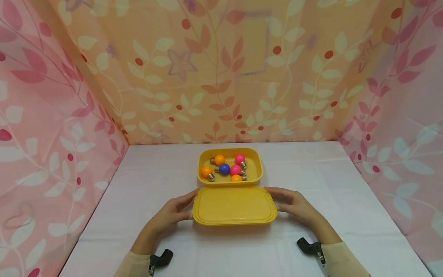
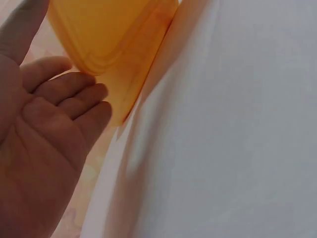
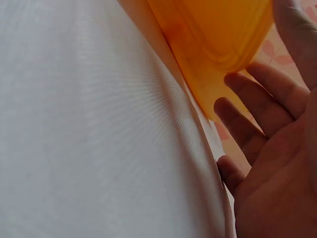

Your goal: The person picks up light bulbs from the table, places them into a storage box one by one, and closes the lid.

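Observation:
Both hands hold a flat yellow lid (image 1: 235,206) by its two short ends, over the white table just in front of an open yellow box. My left hand (image 1: 174,211) grips the left end, thumb at the side and forefinger at the far corner; in the left wrist view its other fingers (image 2: 94,101) curl below the lid's corner. At the right end, my right hand (image 1: 294,204) grips in mirror fashion. The yellow box (image 1: 258,169) contains several small round light bulbs with metal screw bases: a blue bulb (image 1: 224,169), pink bulbs (image 1: 240,158) and orange bulbs (image 1: 206,171).
A white cloth (image 1: 304,165) covers the table. Pink patterned fabric walls (image 1: 52,134) stand left and right, with an orange patterned one (image 1: 221,77) behind. Each sleeve has a black wrist mount (image 1: 162,258) at its cuff.

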A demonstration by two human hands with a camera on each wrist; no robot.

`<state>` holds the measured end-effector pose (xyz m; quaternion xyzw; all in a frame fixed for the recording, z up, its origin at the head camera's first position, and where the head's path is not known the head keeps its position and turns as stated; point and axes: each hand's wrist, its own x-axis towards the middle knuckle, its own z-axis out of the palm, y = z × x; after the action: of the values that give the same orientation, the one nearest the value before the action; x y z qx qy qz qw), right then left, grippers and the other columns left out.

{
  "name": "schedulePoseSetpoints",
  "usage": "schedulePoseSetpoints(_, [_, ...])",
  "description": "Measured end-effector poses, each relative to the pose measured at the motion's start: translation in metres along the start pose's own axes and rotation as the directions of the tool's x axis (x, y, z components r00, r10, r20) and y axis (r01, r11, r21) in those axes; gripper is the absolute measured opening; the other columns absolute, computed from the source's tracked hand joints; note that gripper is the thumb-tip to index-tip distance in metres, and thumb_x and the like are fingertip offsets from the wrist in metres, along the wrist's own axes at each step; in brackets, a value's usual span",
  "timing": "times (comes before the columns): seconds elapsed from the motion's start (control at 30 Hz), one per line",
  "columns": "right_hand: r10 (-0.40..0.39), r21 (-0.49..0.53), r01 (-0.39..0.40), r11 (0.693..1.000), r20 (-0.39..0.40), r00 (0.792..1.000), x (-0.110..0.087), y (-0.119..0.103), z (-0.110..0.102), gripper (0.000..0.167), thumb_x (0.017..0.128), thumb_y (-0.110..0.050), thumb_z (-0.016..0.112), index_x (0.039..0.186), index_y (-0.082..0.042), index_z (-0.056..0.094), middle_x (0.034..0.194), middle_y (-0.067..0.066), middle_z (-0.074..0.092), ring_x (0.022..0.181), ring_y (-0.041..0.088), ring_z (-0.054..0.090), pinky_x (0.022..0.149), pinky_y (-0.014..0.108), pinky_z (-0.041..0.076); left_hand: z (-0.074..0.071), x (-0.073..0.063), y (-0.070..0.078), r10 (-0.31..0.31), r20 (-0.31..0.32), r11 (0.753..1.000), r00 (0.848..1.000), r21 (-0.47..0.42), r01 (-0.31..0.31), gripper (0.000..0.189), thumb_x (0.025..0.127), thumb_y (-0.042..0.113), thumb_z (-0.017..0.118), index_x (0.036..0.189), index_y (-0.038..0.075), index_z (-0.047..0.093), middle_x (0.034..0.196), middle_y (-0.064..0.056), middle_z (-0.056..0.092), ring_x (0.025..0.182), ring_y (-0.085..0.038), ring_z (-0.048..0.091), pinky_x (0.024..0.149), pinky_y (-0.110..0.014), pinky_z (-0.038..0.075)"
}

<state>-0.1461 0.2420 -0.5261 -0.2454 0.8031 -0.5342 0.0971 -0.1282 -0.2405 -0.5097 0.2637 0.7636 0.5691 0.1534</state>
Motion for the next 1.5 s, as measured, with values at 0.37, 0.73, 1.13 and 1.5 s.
schedulePoseSetpoints(0.37, [-0.027, 0.036, 0.03, 0.999, -0.081, 0.996, -0.002, -0.001, 0.0, 0.047, 0.097, -0.012, 0.071, 0.142, -0.02, 0.062, 0.145, -0.001, 0.062, 0.136, 0.008, 0.054, 0.109, 0.016, 0.042, 0.009, 0.005, 0.003, -0.039, -0.091, 0.999, 0.995, -0.029, 0.037, 0.059, 0.1, 0.023, 0.068, 0.155, 0.018, 0.047, 0.16, 0.001, 0.044, 0.149, -0.015, 0.038, 0.116, -0.026, 0.039])
schedulePoseSetpoints(0.73, [0.003, 0.043, 0.003, 0.999, -0.152, 0.988, 0.001, -0.011, 0.005, 0.038, 0.097, -0.015, 0.071, 0.135, -0.014, 0.067, 0.135, 0.005, 0.068, 0.124, 0.008, 0.063, 0.102, 0.019, 0.052, 0.014, 0.005, 0.008, -0.062, -0.169, 0.994, 0.984, -0.105, 0.044, 0.05, 0.102, 0.022, 0.066, 0.149, 0.011, 0.055, 0.149, -0.007, 0.058, 0.133, -0.01, 0.058, 0.103, -0.024, 0.053])
schedulePoseSetpoints(1.13, [0.055, 0.032, -0.049, 0.998, -0.247, 0.967, 0.002, -0.015, 0.008, 0.029, 0.095, -0.023, 0.075, 0.125, -0.02, 0.074, 0.123, -0.002, 0.074, 0.119, 0.007, 0.065, 0.102, 0.028, 0.056, 0.02, 0.006, 0.015, -0.133, -0.272, 0.989, 0.953, -0.104, 0.108, 0.048, 0.098, 0.033, 0.071, 0.142, 0.017, 0.063, 0.141, -0.001, 0.065, 0.129, -0.009, 0.061, 0.101, -0.024, 0.055])
schedulePoseSetpoints(1.5, [0.044, 0.046, -0.033, 0.998, -0.265, 0.963, 0.005, -0.014, 0.013, 0.023, 0.096, -0.019, 0.074, 0.118, -0.017, 0.076, 0.118, 0.001, 0.076, 0.114, 0.008, 0.067, 0.094, 0.022, 0.058, 0.024, 0.008, 0.01, -0.137, -0.383, 0.988, 0.914, -0.116, 0.1, 0.037, 0.098, 0.028, 0.071, 0.132, 0.015, 0.071, 0.134, -0.004, 0.069, 0.123, -0.009, 0.064, 0.099, -0.023, 0.055])
